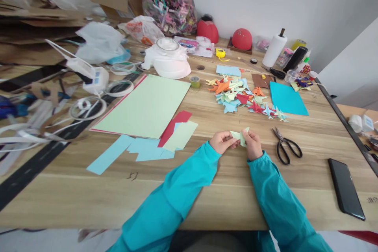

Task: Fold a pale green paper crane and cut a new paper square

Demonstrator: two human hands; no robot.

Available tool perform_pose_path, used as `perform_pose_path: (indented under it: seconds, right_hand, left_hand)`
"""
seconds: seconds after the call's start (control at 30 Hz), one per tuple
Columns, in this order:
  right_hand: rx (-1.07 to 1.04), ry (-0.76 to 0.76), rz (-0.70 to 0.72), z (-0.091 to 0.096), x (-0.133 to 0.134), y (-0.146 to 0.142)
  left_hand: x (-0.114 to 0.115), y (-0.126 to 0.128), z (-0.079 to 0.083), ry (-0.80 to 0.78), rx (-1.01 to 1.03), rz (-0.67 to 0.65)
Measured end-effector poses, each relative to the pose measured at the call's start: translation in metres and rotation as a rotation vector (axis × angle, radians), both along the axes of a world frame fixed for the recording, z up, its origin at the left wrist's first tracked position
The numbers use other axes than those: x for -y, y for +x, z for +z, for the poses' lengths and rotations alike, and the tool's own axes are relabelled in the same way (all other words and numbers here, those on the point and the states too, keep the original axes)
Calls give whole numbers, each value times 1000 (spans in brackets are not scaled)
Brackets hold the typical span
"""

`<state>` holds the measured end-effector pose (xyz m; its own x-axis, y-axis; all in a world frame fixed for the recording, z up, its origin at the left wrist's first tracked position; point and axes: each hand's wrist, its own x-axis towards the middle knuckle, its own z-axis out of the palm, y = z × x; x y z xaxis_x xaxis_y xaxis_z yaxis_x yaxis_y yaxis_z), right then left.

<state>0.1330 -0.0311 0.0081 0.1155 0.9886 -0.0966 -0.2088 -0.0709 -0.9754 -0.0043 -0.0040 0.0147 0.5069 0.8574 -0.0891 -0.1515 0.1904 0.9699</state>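
Between my two hands is a small folded piece of pale green paper (242,138), held just above the wooden table. My left hand (222,141) pinches its left end, and my right hand (253,144) pinches its right side near the top. Beyond them lies a pile of folded paper figures (233,93) in orange, red, light blue and pale green. Black-handled scissors (286,146) rest to the right of my right hand, blades partly apart. Left of my hands are cut pieces of pale green paper (183,136), red paper (177,123) and light blue paper (110,154).
Large pale green sheets (144,106) lie at the left, near coils of white strip (88,108). A black phone (346,188) lies at the right front. Behind are a turquoise sheet (288,98), a tape roll (195,82), a white paper roll (274,49) and a stuffed clear bag (169,6).
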Motion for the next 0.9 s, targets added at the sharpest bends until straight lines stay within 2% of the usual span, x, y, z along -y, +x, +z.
perform_pose_path:
  seconds: [0.17, 0.37, 0.6, 0.8, 0.9]
  right_hand:
    - [74, 35, 28, 2, 0, 1]
    - [87, 10, 10, 4, 0, 0]
    - [119, 44, 46, 5, -1, -1]
    - [200, 63, 81, 4, 0, -1]
    - [227, 58, 90, 6, 1, -1]
  left_hand:
    - [-1, -1, -1, 6, -2, -3]
    - [-1, 1, -5, -22, -8, 13]
    - [-6, -1, -5, -40, 3, 136]
    - [-10, -2, -10, 40, 0, 277]
    - [-10, -1, -12, 68, -3, 264]
